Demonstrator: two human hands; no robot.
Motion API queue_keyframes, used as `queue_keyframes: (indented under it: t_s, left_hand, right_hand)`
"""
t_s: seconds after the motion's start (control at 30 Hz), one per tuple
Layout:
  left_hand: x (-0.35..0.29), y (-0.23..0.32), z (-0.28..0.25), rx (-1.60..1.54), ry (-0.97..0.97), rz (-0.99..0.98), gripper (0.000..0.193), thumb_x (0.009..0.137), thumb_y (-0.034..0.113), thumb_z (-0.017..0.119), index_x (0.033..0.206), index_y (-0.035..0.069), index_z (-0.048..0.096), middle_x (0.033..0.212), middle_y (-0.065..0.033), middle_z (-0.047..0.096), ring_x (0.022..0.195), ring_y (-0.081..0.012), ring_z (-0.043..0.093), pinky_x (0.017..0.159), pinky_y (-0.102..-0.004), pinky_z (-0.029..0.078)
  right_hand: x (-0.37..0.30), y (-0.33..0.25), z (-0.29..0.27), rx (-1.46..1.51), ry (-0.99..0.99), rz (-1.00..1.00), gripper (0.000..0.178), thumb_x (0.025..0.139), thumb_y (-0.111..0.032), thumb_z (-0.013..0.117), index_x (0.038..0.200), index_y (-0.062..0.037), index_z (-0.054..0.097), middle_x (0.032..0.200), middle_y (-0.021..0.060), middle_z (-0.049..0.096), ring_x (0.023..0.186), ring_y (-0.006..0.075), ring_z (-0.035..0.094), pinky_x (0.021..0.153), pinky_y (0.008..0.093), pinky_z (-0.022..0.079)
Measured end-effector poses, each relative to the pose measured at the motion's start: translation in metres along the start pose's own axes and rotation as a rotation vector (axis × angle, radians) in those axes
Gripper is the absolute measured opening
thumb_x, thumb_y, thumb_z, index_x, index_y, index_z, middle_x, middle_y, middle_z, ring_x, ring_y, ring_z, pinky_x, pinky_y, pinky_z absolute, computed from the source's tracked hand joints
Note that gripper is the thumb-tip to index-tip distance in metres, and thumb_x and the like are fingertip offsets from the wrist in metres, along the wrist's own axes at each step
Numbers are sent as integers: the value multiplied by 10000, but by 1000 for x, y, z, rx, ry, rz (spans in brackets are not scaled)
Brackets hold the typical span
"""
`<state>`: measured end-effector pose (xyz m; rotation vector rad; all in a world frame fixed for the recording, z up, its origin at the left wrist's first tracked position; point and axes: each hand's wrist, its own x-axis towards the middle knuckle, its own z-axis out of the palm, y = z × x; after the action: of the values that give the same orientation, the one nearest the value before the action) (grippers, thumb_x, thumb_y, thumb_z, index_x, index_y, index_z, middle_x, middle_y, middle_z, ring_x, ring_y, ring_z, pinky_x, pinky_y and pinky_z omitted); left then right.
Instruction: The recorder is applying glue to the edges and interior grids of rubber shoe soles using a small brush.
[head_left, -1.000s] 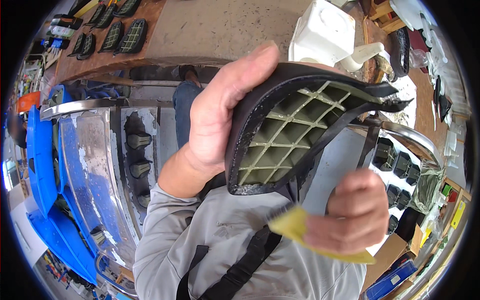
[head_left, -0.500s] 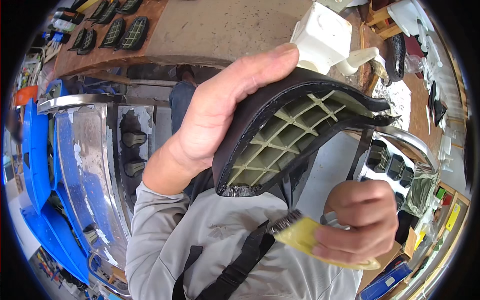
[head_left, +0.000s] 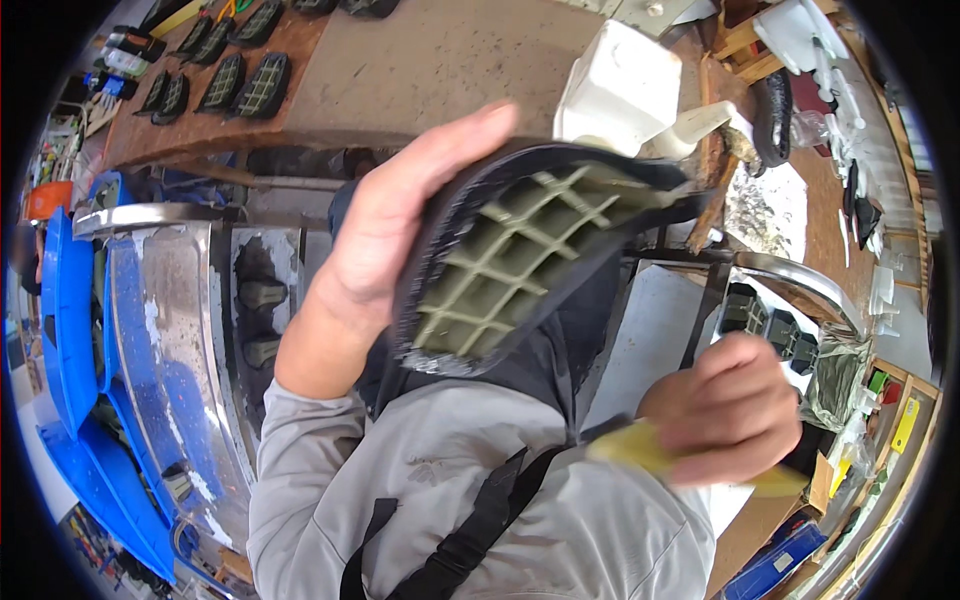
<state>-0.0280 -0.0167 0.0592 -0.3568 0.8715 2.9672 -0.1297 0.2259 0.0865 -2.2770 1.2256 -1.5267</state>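
Black-and-olive piece (head_left: 510, 262): curved dark shell around an olive lattice, tilted, sitting just off the middle of the view toward 12 o'clock. Narrow end aims at roughly 2, wide end at 7, with some whitish scuffing on the rim down there.

Left hand (head_left: 375, 230): over at 10 o'clock, grasping the piece along its outer side. Most of the fingers are hidden behind it, so can't tell how those sit.

Right hand (head_left: 735, 410): out at 4 o'clock, fingers curled round the yellow brush, pretty blurry tbh.

Yellow brush (head_left: 635, 448): pokes out both sides of the fist, dark tip facing 9 o'clock, clear of the piece.

White container (head_left: 620, 80): boxy thing on the brown workbench (head_left: 430, 70), around 1 o'clock.

Similar pieces (head_left: 265, 85): a bunch laid out on the bench, 10 to 11 o'clock.

Blue bins (head_left: 70, 320): 9 o'clock, just past a worn panel (head_left: 165, 360) with peeling paint.

Grey shirt (head_left: 470, 430): 6 o'clock, black strap (head_left: 470, 535) across it.
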Motion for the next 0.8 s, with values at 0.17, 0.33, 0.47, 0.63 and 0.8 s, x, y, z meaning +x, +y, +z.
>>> queue_keyframes:
  t_s: [0.17,0.33,0.47,0.63,0.8]
  left_hand:
    - [-11,-11,-5,-71,58,141,323,941,258,477,1002,-16,637,966,-130,675,843,-191,654,769,-290,517]
    - [-6,-8,-19,-132,38,-152,374,952,294,452,1034,-29,622,980,-139,671,857,-201,656,778,-300,520]
    - [2,-19,-32,-28,-366,-58,571,953,394,419,1314,-47,377,1293,-182,475,1163,-232,501,968,-333,407]
    - [24,-41,-59,1146,-272,956,1231,611,399,843,1452,22,28,1464,-157,252,1338,-267,295,1086,-414,250]
    - [33,-69,-73,233,23,778,808,842,475,575,1438,75,205,1438,-117,324,1289,-370,348,1075,-494,271]
  right_hand:
    - [-34,25,25,7,774,520,102,772,-88,618,735,7,614,694,117,588,616,206,555,525,299,422]
    - [-2,35,55,39,597,836,205,768,-146,734,874,7,647,675,49,619,573,100,567,512,249,450]
    - [1,51,56,200,818,960,169,829,-165,703,792,-11,643,652,-21,600,552,63,544,511,210,450]
    - [3,72,64,522,989,1086,159,842,-173,685,799,-24,651,685,19,629,590,69,579,540,212,473]
    - [-29,68,75,579,807,1071,196,844,-192,677,874,0,650,706,54,651,577,84,583,508,214,449]
